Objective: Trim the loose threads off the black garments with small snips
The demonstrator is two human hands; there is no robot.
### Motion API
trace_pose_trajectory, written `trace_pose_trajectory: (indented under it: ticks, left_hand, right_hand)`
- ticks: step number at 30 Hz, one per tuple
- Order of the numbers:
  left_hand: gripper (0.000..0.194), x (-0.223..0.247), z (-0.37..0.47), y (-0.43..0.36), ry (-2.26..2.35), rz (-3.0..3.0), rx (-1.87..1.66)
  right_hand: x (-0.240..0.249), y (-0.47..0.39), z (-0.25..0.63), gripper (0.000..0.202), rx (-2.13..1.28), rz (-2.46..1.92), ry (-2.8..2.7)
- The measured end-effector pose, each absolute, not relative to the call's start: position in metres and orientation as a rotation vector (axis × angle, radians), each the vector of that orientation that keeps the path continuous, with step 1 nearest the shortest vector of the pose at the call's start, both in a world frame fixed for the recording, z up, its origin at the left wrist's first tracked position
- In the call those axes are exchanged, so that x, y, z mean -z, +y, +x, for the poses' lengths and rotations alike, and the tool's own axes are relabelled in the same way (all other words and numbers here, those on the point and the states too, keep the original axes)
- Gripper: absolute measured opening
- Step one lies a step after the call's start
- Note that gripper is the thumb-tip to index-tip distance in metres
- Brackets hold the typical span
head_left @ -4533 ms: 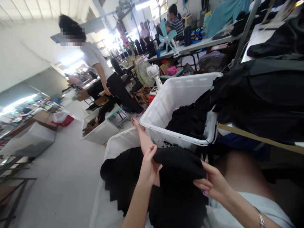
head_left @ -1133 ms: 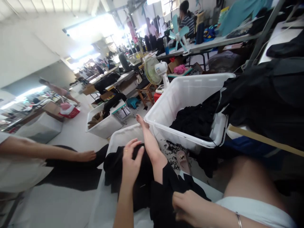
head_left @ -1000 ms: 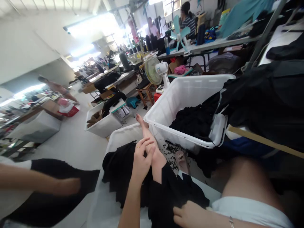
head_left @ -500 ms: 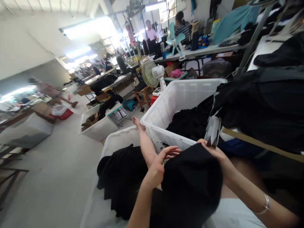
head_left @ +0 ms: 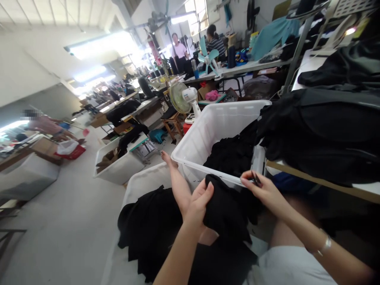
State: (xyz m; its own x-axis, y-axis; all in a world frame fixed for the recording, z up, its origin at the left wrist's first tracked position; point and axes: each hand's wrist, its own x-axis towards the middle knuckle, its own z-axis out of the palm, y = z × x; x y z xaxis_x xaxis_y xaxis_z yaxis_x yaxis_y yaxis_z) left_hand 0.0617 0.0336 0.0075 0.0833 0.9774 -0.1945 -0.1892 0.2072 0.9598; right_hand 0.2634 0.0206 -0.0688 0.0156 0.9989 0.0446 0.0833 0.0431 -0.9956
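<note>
My left hand [head_left: 199, 202] is closed on a piece of black fabric [head_left: 227, 206], thumb on top, holding its upper edge raised. The fabric hangs over my lap. My right hand [head_left: 261, 190] is closed around small dark thread snips [head_left: 255, 179], whose two short prongs show above the fingers. It is just right of the fabric's edge; whether its fingertips touch the cloth I cannot tell. A heap of black fabric pieces [head_left: 151, 225] lies to the left of my left hand, in a white bin [head_left: 136, 184].
Ahead stands another white plastic bin [head_left: 190, 136] with black cloth inside. More black cloth [head_left: 320, 130] is piled on the right. A white fan [head_left: 190, 95] stands beyond the bin. People work farther back, and one person [head_left: 47, 124] is at the left.
My left hand has gone from outstretched fingers to gripping the fabric's edge. The fabric has dropped away from my right hand, which has shifted slightly left. The whole view has shifted a little.
</note>
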Motion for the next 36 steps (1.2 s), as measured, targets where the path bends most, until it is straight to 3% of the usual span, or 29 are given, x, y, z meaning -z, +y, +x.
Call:
trace_pose_trajectory:
  ticks: [2,8,13,16,28,32,36]
  left_hand:
    - [0.054,-0.016,0.069,0.028,1.09,0.885,-1.081]
    - [0.054,-0.028,0.088,0.0,1.052,0.909,-0.997]
    - [0.067,-0.027,0.087,-0.007,1.094,1.09,-1.047]
    - [0.075,-0.02,0.083,-0.007,1.107,1.232,-1.085]
    - [0.061,0.005,0.067,0.014,1.178,0.78,-1.097]
    - [0.055,0.021,0.062,0.01,1.514,1.306,-1.235]
    - [0.045,0.026,0.068,-0.007,1.374,2.163,-1.104]
  right_hand:
    - [0.081,-0.003,0.265,0.024,-1.161,-1.185,-1.401]
    - [0.113,-0.05,0.251,0.05,-1.249,-0.84,-1.48]
    - [0.115,-0.049,0.228,0.032,-1.094,-1.086,-1.252]
    - [0.111,-0.041,0.224,0.032,-1.106,-1.109,-1.024]
    - [0.061,-0.042,0.253,0.032,-1.94,-0.564,-0.492]
    - [0.054,-0.04,0.252,0.023,-1.9,-0.592,-0.608]
    - [0.05,-0.038,0.241,0.058,-1.787,-0.82,-0.747]
